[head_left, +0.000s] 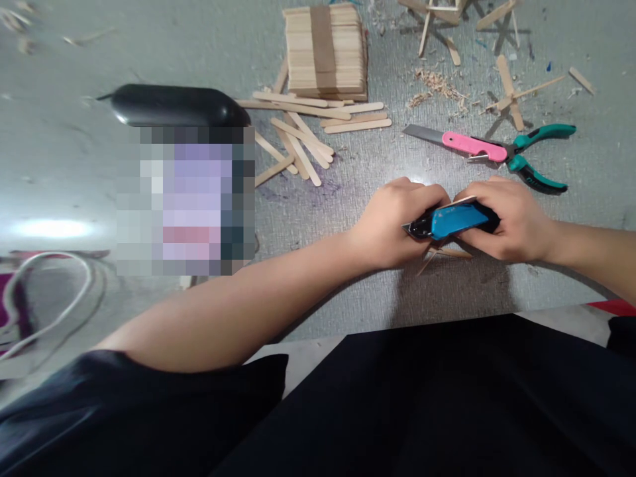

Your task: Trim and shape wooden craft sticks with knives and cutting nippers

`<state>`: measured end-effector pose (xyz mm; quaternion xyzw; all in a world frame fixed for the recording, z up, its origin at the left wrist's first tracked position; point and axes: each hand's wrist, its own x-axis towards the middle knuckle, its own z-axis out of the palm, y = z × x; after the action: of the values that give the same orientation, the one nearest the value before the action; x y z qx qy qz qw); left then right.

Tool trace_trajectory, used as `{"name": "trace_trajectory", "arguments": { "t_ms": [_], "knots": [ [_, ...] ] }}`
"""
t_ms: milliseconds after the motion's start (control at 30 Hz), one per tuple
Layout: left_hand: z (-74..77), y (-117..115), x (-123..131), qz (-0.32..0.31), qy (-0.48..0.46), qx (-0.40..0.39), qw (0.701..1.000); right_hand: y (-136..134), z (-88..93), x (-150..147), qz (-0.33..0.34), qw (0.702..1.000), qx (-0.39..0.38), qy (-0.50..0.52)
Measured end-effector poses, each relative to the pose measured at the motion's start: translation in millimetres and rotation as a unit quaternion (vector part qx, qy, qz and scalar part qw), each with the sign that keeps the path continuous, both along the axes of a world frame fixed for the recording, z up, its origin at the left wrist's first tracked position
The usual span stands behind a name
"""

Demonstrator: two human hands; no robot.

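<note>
My right hand (517, 215) is wrapped round a blue and black utility knife (460, 220), whose dark tip points left towards my other hand. A wooden craft stick (461, 200) shows edge-on just above the knife, spanning the gap between my hands. Closed fingers of my left hand (395, 222) grip around the stick's left part, which they hide. Below the knife, a few thin wooden pieces (447, 253) stick out near the tabletop, partly covered by my hands.
Teal-handled pliers (539, 139) and a pink folding cutter (472, 144) lie beyond my hands. A banded stack of craft sticks (303, 50), loose sticks (305, 142), wood shavings (437, 86) and small stick assemblies (509, 96) lie further back. Left are a black rounded object (173, 105) and a white cable (87, 271).
</note>
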<state>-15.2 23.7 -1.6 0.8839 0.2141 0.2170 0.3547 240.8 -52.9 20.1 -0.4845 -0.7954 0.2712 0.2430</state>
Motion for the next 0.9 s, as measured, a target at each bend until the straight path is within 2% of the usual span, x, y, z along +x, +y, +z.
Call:
{"name": "trace_trajectory", "arguments": {
  "t_ms": [533,800,900],
  "knots": [
    [0.5,-1.1,-1.0,0.008,0.010,-0.004,1.000,0.3,3.2,-0.6,-0.005,1.000,-0.010,-0.025],
    [6.6,-0.6,-3.3,0.008,0.029,-0.028,0.999,0.6,8.6,-1.0,0.003,0.998,-0.038,-0.040],
    [5.5,0.4,-4.1,0.000,0.017,-0.023,1.000,0.3,6.5,-0.6,0.007,0.999,-0.020,-0.047]
  ]
}}
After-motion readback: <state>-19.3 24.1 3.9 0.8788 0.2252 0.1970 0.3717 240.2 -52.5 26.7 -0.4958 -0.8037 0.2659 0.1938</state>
